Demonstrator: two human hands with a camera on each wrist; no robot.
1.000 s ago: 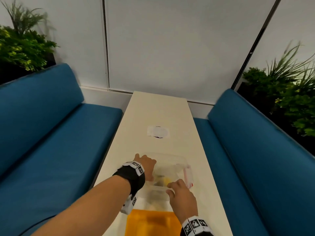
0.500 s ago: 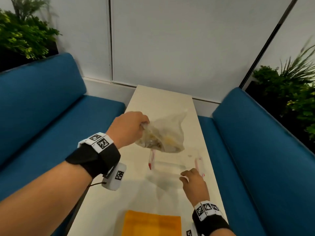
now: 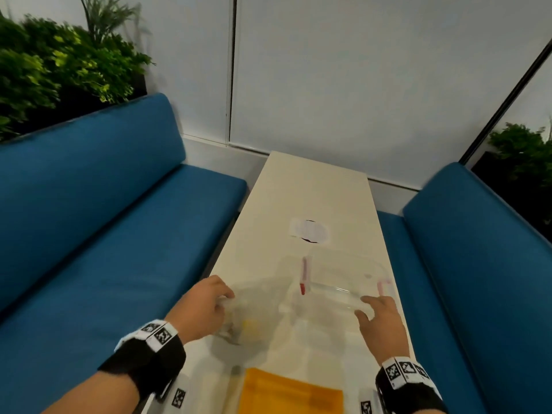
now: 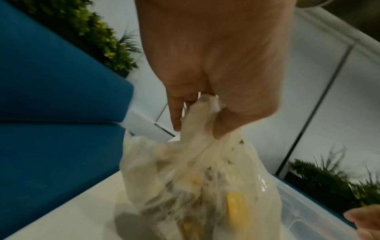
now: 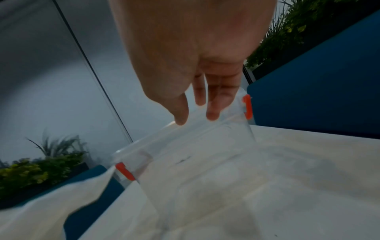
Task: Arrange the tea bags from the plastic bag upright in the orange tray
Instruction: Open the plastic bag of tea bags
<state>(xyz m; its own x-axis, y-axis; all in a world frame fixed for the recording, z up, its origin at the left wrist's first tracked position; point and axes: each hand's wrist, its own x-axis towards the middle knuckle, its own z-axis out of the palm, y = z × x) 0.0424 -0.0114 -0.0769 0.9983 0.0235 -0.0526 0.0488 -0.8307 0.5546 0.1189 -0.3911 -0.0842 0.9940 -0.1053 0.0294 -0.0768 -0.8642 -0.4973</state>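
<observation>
Bag-fetching step: left hand (image 3: 199, 311) bunching the neck of the plastic bag (image 3: 251, 319) of tea bags over the tabletop (image 3: 310, 198), right hand (image 3: 380, 321) spread at the clear bin (image 3: 343, 279); opening it beside the orange tray (image 3: 291, 392) likely next.

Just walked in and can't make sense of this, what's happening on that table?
A person is unpacking tea bags. Their left hand grips the gathered neck of a plastic bag of tea bags, just above the table. Their right hand rests open-fingered on the rim of a clear container. The orange tray waits nearer the person; no tea bags show in it.
</observation>
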